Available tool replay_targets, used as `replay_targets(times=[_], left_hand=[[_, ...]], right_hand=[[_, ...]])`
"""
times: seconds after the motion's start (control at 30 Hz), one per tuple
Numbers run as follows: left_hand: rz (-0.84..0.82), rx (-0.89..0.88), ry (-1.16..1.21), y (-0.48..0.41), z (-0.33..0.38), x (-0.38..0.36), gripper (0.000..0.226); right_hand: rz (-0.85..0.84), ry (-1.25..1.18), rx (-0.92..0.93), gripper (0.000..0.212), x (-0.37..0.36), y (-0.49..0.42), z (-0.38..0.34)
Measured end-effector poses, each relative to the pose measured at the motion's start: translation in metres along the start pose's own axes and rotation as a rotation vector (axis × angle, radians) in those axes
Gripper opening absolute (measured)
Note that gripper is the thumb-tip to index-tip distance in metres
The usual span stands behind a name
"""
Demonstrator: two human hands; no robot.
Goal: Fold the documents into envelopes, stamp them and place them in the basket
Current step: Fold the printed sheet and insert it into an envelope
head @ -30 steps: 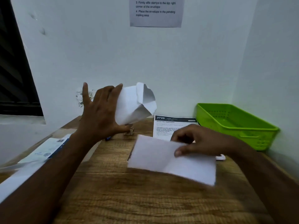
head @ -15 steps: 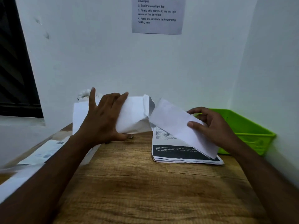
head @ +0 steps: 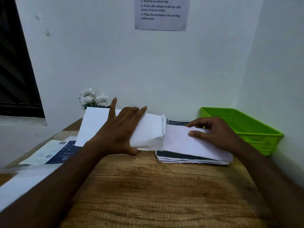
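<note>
My left hand (head: 120,131) grips a white envelope (head: 95,124) held above the wooden desk (head: 156,191), its open mouth facing right. My right hand (head: 213,133) holds a folded white document (head: 179,140), whose left end sits inside the envelope's mouth. Under that document lies a stack of printed documents (head: 189,159) with dark bands. A green plastic basket (head: 256,129) stands at the back right, against the wall; nothing shows inside it.
White artificial flowers (head: 93,98) stand at the back behind the envelope. Blue-and-white printed sheets (head: 54,151) and other white paper (head: 21,183) lie along the desk's left edge. An instruction sheet (head: 162,13) hangs on the wall. A dark window (head: 14,71) is at left.
The right hand lifted the folded document from the desk, brought it up to the envelope's mouth and slid its left end in. The left hand lowered and levelled the envelope.
</note>
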State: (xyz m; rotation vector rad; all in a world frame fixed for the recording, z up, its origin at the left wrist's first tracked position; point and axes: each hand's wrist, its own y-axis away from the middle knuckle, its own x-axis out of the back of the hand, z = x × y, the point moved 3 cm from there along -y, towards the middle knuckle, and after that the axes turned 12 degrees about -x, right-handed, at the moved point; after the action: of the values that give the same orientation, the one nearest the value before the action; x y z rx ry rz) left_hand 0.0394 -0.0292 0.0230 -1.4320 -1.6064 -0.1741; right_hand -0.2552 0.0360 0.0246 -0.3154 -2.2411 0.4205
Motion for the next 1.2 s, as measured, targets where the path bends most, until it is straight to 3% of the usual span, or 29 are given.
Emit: replay_targets(times=[0.13,0.33,0.47,0.57,0.77,0.93,1.07,1.2], left_hand=[[-0.012,-0.048,0.038,-0.001,0.007,-0.004,0.123],[-0.085,-0.072,0.160,-0.002,0.018,-0.016,0.129],[-0.086,-0.056,0.155,0.000,0.013,-0.020,0.126],[-0.076,-0.021,0.150,0.003,0.005,-0.018,0.125],[-0.066,0.019,0.125,0.007,-0.006,-0.017,0.125],[-0.054,-0.006,0.106,0.006,-0.006,-0.017,0.124],[-0.047,-0.018,0.109,0.005,-0.003,-0.015,0.123],[-0.033,-0.006,0.105,0.003,0.001,-0.014,0.122]], right_hand=[[-0.018,-0.038,-0.009,0.018,-0.008,-0.001,0.006],[-0.111,-0.126,-0.061,0.025,-0.032,0.003,0.004],[-0.052,0.197,-0.094,0.034,-0.014,0.004,0.005],[-0.186,0.499,-0.227,0.047,0.002,0.008,0.007],[-0.345,0.581,-0.280,0.064,0.005,0.007,0.012],[-0.310,0.316,-0.208,0.056,0.006,0.004,0.011],[-0.107,-0.139,-0.158,0.050,0.006,0.002,-0.004],[0.054,-0.494,-0.245,0.039,-0.011,0.006,-0.007]])
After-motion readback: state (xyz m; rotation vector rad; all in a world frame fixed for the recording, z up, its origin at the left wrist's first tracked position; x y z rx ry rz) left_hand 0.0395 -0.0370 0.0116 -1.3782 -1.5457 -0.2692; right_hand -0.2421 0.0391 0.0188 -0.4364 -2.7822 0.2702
